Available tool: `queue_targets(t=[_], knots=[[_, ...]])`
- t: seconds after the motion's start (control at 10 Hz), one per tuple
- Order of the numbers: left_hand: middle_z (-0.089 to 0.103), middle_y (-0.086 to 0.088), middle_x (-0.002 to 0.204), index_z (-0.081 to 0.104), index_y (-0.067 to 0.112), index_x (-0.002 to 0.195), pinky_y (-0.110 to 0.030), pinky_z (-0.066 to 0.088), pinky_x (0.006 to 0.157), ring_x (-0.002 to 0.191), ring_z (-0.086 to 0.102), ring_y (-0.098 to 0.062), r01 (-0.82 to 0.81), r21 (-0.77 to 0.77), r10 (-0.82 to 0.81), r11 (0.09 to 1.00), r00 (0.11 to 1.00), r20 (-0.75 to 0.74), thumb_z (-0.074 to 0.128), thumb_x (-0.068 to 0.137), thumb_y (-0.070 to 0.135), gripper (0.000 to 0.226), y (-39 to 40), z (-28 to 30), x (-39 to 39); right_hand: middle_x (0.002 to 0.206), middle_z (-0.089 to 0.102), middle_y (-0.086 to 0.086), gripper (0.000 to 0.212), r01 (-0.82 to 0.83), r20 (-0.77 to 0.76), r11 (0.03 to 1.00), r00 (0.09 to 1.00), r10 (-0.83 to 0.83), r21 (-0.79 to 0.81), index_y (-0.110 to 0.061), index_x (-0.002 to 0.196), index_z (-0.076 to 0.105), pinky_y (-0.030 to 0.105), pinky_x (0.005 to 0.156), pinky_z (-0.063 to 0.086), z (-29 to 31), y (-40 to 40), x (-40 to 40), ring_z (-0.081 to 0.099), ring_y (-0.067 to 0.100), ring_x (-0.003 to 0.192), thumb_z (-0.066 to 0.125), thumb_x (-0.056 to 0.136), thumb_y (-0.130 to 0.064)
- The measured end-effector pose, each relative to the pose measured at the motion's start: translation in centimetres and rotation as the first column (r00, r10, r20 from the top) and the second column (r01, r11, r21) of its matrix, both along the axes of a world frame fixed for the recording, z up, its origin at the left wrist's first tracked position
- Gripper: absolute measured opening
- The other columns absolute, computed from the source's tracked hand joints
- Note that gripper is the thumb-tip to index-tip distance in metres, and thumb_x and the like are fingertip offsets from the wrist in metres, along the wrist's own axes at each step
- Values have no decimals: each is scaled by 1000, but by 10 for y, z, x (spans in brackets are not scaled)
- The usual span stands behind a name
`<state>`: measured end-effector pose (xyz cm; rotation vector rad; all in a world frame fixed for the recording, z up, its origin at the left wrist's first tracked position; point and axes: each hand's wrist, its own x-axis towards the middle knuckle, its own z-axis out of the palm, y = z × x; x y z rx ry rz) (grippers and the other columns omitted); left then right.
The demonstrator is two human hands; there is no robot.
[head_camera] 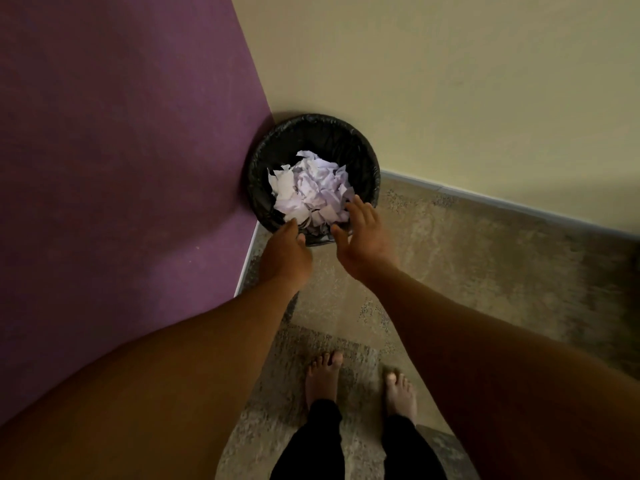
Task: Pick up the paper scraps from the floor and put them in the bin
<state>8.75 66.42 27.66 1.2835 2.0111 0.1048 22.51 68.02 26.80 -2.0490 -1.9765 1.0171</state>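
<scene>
Down low, the person's bare feet [360,386] are standing on a mottled rug [450,258], black trouser legs [311,445] showing above them. No paper scraps are showing on the floor in view, though parts are hidden under the arms.

Further out, both forearms are reaching toward the corner. The left hand [285,252] is hovering at the bin's near rim, back to the camera, fingers curled down; cannot tell if it is gripping anything. The right hand [363,237] is spreading open, fingers splayed, palm down over the near rim, holding nothing visible.

Beyond them, the round bin [311,124] with its black liner is sitting tight in the corner, touching the purple wall [121,133] on the left and just beside the cream wall [450,81] behind. The torn white paper scraps [311,188] are piling inside it, heaped toward the near side.

Judging the step as the release: best done with the hands well over the opening before letting go, since the near rim is right under the fingers and loose bits could slip out onto the rug. Pulling back straight toward the body looks safest; walls are closing off left and rear, open room is lying to the right along the rug.
</scene>
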Motion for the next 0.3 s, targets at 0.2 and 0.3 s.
queue_targets(t=[0.2,0.3], knots=[[6,-6,164,15,12,156,-42,25,118,150,13,-25,176,-14,-176,984,977,-118,30,106,23,53,-4,54,10,164,-14,4,62,-366,259,930,902,347,29,-15,156,2,47,123,8,63,-4,16,-20,25,150,29,103,-33],[0,-8,164,9,11,156,-42,18,121,151,4,-26,173,24,-167,985,975,-148,34,105,21,58,-3,84,19,163,-17,5,61,-407,283,911,883,376,59,-13,156,1,48,123,6,87,-9,20,-21,26,149,25,103,-31]])
